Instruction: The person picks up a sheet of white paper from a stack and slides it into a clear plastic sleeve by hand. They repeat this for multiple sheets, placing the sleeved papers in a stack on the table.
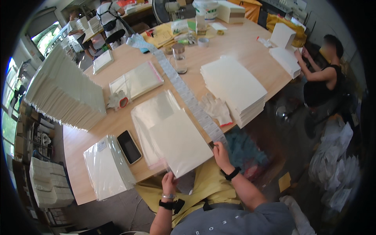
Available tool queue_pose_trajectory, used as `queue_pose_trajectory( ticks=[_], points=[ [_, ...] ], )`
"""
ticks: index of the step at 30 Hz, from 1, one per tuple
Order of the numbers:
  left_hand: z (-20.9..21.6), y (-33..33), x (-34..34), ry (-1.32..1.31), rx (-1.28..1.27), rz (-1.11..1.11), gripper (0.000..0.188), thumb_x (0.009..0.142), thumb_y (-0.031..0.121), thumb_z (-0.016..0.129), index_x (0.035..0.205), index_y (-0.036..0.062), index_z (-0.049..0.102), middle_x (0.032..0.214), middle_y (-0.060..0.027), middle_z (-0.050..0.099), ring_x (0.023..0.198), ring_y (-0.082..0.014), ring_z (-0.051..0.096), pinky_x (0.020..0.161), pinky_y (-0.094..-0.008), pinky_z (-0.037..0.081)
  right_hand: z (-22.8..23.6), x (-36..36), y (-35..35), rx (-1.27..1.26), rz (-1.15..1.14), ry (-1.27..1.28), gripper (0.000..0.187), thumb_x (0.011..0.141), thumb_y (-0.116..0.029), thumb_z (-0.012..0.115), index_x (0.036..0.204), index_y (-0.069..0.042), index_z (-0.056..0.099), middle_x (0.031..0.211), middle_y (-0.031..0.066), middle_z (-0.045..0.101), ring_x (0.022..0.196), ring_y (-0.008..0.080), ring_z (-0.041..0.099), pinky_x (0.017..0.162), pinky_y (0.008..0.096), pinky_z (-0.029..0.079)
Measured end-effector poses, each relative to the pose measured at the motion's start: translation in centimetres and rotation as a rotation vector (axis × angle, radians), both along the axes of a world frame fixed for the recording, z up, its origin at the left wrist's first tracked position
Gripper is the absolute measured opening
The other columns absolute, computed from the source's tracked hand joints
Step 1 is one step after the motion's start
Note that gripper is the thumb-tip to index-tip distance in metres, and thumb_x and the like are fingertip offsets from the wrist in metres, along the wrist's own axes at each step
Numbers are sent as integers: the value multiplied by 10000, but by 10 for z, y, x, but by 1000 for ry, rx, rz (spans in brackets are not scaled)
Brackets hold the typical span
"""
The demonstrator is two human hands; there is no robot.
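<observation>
A white board sheet (182, 143) lies over clear plastic bags (147, 117) at the table's near edge. My left hand (169, 182) is closed on the bag's near edge, beside a pink strip and the sheet's lower corner. My right hand (222, 155) pinches the near end of a long strip of printed labels (188, 97), just right of the sheet's right corner. This strip runs away across the table. A white work glove (216, 109) lies right of it. Left of the bags are a black-screened phone (129, 146) and a stack of plastic-wrapped white sheets (107, 168).
A tall white stack (66, 88) stands at the left, another stack (235, 84) at the right. A glass jar (179, 58), another glove (118, 100) and a wrapped pack (137, 79) lie farther back. A person (327, 74) sits at the right; others work far left.
</observation>
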State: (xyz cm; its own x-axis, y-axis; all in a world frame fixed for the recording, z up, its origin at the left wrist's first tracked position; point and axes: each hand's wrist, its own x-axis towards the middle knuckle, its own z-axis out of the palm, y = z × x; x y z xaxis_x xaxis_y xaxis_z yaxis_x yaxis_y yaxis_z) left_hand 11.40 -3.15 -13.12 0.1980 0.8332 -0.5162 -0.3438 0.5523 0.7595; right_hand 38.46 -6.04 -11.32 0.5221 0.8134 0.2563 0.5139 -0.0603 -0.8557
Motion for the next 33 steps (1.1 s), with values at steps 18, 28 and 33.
queue_pose_trajectory(
  ticks=[18,28,33],
  points=[
    [69,45,199,-205,-234,-701,288,812,298,597,644,175,397,502,97,300,399,-24,238,361,-194,167,109,87,-30,-135,349,-128,114,733,-55,618,836,-10,637,846,117,632,751,192,606,662,277,470],
    [69,36,183,54,161,-638,439,801,314,606,1084,21,440,727,-19,505,541,-74,469,439,-195,371,157,41,40,44,257,107,82,758,-12,598,836,13,604,788,88,599,718,153,561,645,251,447],
    [63,-3,62,361,544,-236,369,803,110,584,1120,21,419,836,-33,472,705,-91,470,610,-211,417,94,28,157,-69,413,238,121,773,-74,587,835,27,611,722,69,614,658,106,547,603,234,435]
  ],
)
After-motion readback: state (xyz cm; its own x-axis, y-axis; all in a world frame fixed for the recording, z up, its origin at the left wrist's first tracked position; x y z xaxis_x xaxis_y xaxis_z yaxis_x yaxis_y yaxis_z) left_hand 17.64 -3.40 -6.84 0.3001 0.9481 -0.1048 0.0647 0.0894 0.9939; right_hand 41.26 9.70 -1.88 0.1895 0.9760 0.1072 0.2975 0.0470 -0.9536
